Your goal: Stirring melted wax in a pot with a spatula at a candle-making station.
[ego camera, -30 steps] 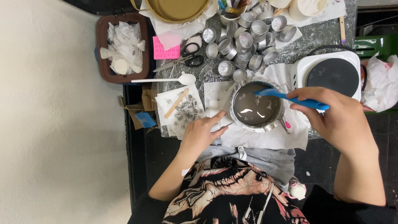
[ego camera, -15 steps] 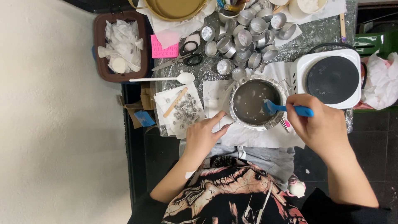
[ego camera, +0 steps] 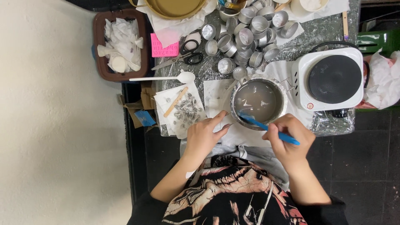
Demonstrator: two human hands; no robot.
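Cluttered table (ego camera: pixel 333 29): right hand (ego camera: pixel 289 141) grips blue spatula (ego camera: pixel 266 126), tip in pot (ego camera: pixel 259 101); left hand (ego camera: pixel 204 135) flat beside pot.

Shiny metal pot (ego camera: pixel 280 109) with a glossy grey liquid (ego camera: pixel 258 100) inside; smooth blue plastic spatula (ego camera: pixel 266 126) gripped in the right hand (ego camera: pixel 290 143). Bright, polished metal tins (ego camera: pixel 246 37) heaped on crinkled, glinting foil (ego camera: pixel 316 35). Matt white paper (ego camera: pixel 246 135) under the left hand (ego camera: pixel 204 135). Smooth white plastic spoon (ego camera: pixel 166 78), pale bare wooden stick (ego camera: pixel 176 102). Glossy white hotplate (ego camera: pixel 304 83) with a matt black disc. Crumpled soft tissue in a brown plastic bin (ego camera: pixel 100 50).
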